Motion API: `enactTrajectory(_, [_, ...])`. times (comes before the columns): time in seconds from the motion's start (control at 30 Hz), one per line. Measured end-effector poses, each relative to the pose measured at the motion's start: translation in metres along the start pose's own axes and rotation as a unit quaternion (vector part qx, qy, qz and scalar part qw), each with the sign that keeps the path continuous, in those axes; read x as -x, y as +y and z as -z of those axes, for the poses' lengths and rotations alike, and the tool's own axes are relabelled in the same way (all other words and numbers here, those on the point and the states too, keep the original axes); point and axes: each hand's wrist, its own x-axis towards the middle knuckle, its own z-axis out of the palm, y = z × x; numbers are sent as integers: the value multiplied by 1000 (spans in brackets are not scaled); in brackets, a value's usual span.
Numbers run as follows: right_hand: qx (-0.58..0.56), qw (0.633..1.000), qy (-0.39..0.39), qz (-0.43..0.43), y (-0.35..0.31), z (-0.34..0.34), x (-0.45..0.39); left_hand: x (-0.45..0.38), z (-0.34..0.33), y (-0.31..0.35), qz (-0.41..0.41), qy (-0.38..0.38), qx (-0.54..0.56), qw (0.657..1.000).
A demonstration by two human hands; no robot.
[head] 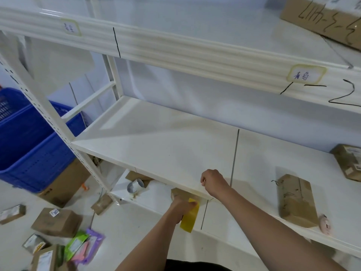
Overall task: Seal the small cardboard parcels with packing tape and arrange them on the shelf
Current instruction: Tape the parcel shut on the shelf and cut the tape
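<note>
My left hand [182, 209] grips a yellow roll of packing tape [190, 219] just below the front edge of the white middle shelf [166, 145]. It holds the roll against a small cardboard parcel [176, 192] that is mostly hidden under the shelf board. My right hand [212, 181] is above the shelf edge and pinches the end of a translucent tape strip [203, 192] drawn out from the roll. A sealed, taped parcel [295, 202] lies on the shelf to the right.
Another labelled parcel [349, 163] sits at the shelf's far right, and a small pink object [325, 224] near its front edge. A grey tape roll [135, 185] lies on the lower shelf. Blue crates [29, 143] stand left. Parcels [56, 222] and coloured mailer bags [84, 245] litter the floor.
</note>
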Motion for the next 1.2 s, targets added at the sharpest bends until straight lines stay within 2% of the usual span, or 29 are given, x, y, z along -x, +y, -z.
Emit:
enactTrajectory(0.13, [66, 998, -1, 19, -2, 1, -1, -6, -2, 2, 7, -11, 5, 1000])
enactTrajectory(0.23, [157, 987, 7, 46, -8, 4, -2, -7, -1, 2, 12, -18, -3, 1000])
enactTrajectory(0.37, [259, 966, 16, 26, -17, 2, -4, -12, 0, 1, 4, -31, -22, 999])
enactTrajectory(0.63, [277, 960, 40, -24, -21, 2, 2, -12, -3, 0, -8, -26, -47, 999])
enactTrajectory(0.77, [323, 943, 49, -56, -16, 14, 2, -12, -3, -1, -7, -19, -51, 999])
enactTrajectory(1.0, [255, 961, 88, -67, 13, 37, 16, -6, -6, 0, -24, 3, -83, 996])
enactTrajectory(1.2, [119, 978, 132, -107, 54, 41, 36, -3, -8, 6, -22, 30, -129, 991])
